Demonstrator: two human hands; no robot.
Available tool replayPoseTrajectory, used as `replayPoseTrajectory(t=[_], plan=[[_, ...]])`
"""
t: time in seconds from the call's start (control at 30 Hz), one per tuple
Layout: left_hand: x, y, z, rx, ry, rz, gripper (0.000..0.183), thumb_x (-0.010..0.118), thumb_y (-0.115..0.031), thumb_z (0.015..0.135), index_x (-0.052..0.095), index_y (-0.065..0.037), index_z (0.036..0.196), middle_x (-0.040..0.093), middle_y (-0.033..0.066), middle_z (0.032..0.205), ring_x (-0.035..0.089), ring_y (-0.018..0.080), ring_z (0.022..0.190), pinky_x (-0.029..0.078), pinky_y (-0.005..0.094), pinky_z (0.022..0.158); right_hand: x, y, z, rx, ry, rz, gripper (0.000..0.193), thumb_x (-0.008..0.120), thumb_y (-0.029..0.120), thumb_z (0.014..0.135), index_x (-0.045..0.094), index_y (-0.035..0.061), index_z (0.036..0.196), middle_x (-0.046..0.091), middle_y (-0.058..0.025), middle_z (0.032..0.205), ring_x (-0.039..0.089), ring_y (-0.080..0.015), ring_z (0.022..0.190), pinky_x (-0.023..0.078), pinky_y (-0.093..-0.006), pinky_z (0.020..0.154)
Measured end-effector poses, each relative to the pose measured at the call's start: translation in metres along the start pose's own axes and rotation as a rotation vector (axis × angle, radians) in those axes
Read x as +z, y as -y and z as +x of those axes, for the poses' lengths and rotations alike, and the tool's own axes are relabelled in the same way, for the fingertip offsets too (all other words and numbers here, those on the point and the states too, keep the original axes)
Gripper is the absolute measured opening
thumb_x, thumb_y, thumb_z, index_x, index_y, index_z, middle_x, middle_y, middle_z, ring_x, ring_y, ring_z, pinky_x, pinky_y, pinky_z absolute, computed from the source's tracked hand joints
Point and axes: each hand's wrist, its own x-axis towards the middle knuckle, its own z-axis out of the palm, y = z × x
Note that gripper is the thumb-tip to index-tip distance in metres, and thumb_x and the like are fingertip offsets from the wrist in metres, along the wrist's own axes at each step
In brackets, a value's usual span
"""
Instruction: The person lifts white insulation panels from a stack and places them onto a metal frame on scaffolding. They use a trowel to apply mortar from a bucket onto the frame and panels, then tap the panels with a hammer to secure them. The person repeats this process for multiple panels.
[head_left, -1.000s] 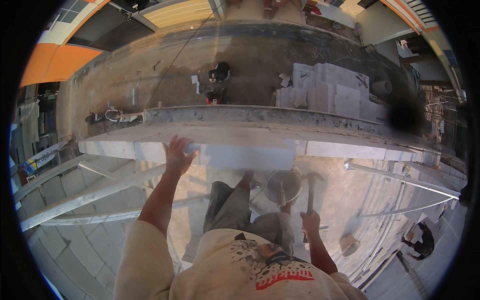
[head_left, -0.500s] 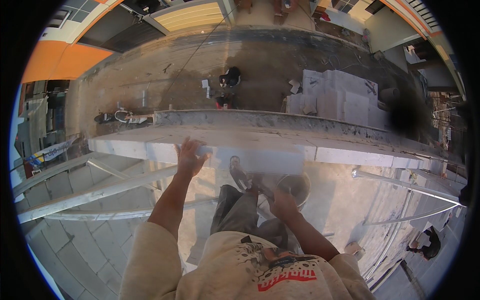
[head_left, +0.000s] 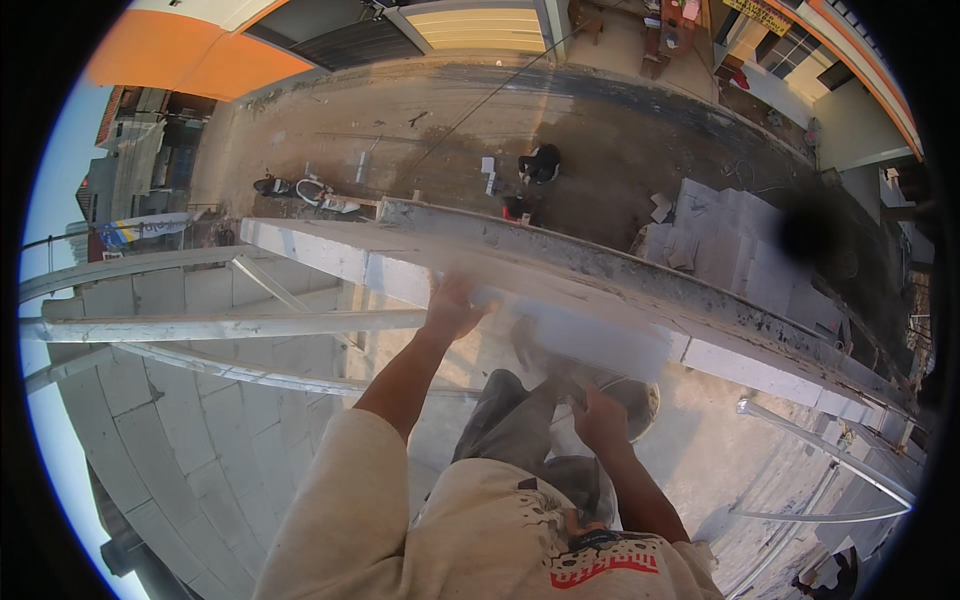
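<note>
A low wall of pale blocks [head_left: 310, 250] crosses in front of me. My left hand [head_left: 455, 308] rests on its top edge, fingers laid over the blocks and thumb apart. Right of it, a wide pale block-like face [head_left: 590, 335] juts toward me, smeared by motion. Below that, my right hand [head_left: 602, 418] is closed round the dark handle of a tool; its working end is blurred, so I cannot tell its kind. A round bucket [head_left: 645, 405] sits beside this hand, partly hidden by it.
Metal bars [head_left: 220, 327] run along the left, and another bar [head_left: 830, 450] slopes at the right. Beyond the wall, far below, a person in dark clothes [head_left: 540, 163] crouches near stacked pale blocks [head_left: 715, 225] and a parked motorbike [head_left: 320, 192].
The whole view has swung, so the wall now slopes down to the right. My left hand stays on the wall top and my right hand stays closed on the tool.
</note>
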Motion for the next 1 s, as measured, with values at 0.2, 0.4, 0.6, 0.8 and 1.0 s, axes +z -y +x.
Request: replayPoseTrajectory(t=[0.2,0.4,0.6,0.8,1.0], plan=[[-0.001,-0.005,0.000,0.024,-0.004,0.059,0.046,0.074,-0.041,0.076,0.063,-0.022,0.116,0.054,0.0023,0.130,0.030,0.0291,0.140,0.008,0.0611,0.114,-0.005,-0.040,-0.093,0.290,-0.044,0.179,0.037,0.069,0.035,0.081,0.062,0.0001,0.091,0.064,-0.0199,0.072,0.064,-0.0367,0.069,0.048,-0.0439,0.063],[-0.006,-0.013,0.001,0.049,-0.015,0.082,0.043,0.075,-0.033,0.075,0.063,-0.019,0.114,0.055,0.0031,0.127,0.031,0.0319,0.139,0.013,0.0586,0.114,-0.025,-0.109,-0.203,1.006,-0.011,0.777,0.032,0.063,0.036,0.089,0.059,0.0046,0.085,0.054,-0.0041,0.058,0.052,-0.0203,0.049,0.043,-0.0362,0.050],[-0.002,-0.007,0.002,0.025,0.004,0.098,0.041,0.073,-0.032,0.077,0.062,-0.018,0.114,0.056,0.0043,0.126,0.032,0.0336,0.138,0.015,0.0567,0.115,-0.024,-0.172,-0.141,0.810,-0.826,2.066,0.034,0.054,0.029,0.097,0.038,0.0171,0.070,0.026,0.0058,0.052,0.029,-0.0107,0.040,0.029,-0.0261,0.038],[0.000,-0.006,0.002,0.039,-0.007,0.121,0.044,0.074,-0.035,0.077,0.062,-0.019,0.116,0.054,0.0039,0.130,0.031,0.0319,0.140,0.013,0.0597,0.114,-0.018,-0.130,-0.087,0.918,-0.015,1.711,0.030,0.065,0.028,0.091,0.045,0.0162,0.072,0.035,0.0052,0.051,0.034,-0.0117,0.037,0.031,-0.0304,0.038],[-0.002,-0.005,0.001,-0.009,0.047,0.082,0.047,0.074,-0.039,0.077,0.061,-0.021,0.118,0.050,0.0027,0.136,0.025,0.0288,0.143,0.008,0.0590,0.116,-0.026,-0.113,-0.123,1.079,-0.175,1.350,0.023,0.071,0.023,0.083,0.052,0.0109,0.077,0.044,0.0001,0.052,0.041,-0.0133,0.037,0.037,-0.0338,0.038]])
